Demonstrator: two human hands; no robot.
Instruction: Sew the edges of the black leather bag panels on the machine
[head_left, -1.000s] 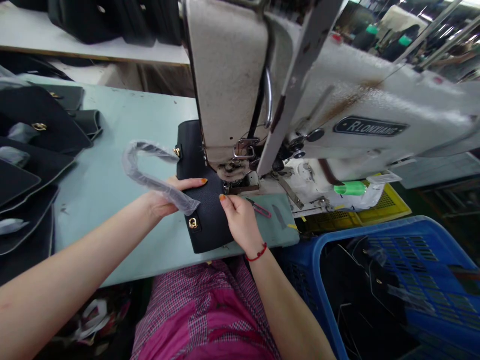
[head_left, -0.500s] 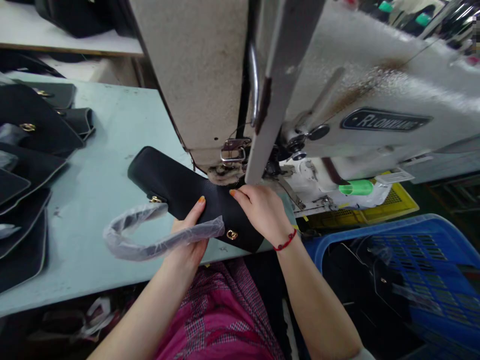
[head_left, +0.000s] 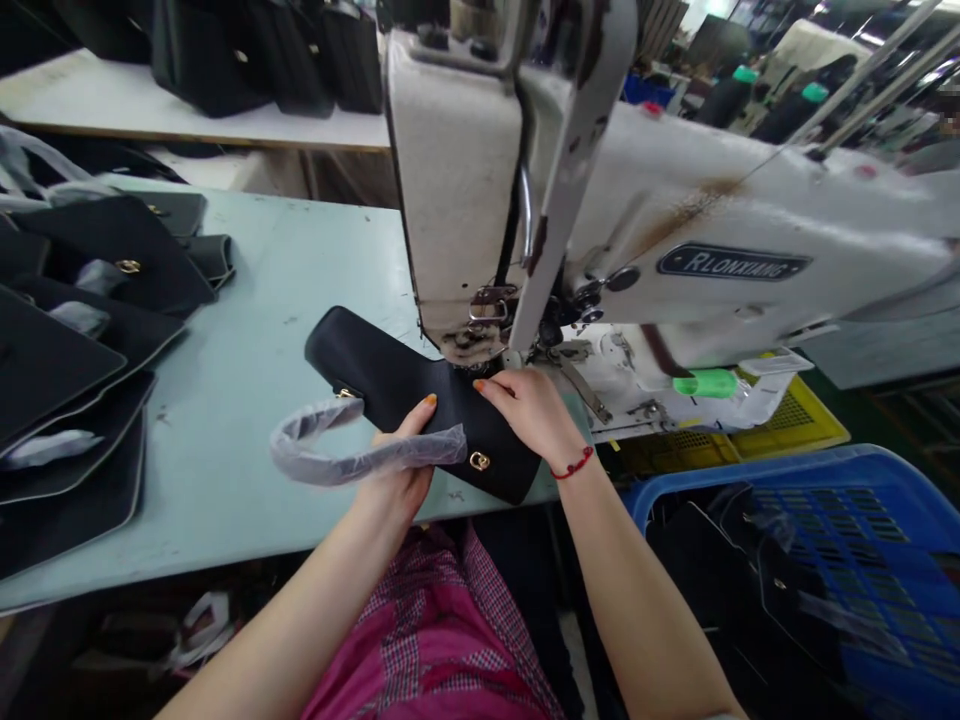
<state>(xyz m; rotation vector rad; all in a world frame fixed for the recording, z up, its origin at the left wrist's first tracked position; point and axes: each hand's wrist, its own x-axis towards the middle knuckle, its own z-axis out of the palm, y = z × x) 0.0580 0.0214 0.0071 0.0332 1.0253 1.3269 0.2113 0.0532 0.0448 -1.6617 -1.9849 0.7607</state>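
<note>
A black leather bag piece (head_left: 390,380) with gold rings lies slanted on the pale table (head_left: 247,300), one end under the foot of the white sewing machine (head_left: 465,200). A handle wrapped in clear plastic (head_left: 352,450) loops out to its left. My left hand (head_left: 401,470) grips the piece at its near edge, thumb on top, over the wrapped handle. My right hand (head_left: 536,410) presses down on the piece right beside the needle, its fingers curled onto the leather.
Several black flap pieces (head_left: 82,350) are stacked at the table's left. A blue crate (head_left: 825,560) with black parts stands at the lower right, a yellow crate (head_left: 795,420) behind it. Black bags (head_left: 247,50) sit on the far shelf.
The bag piece was turned from upright to slanted, its far end swinging left. My left hand moved to the near edge and my right closed in on the needle.
</note>
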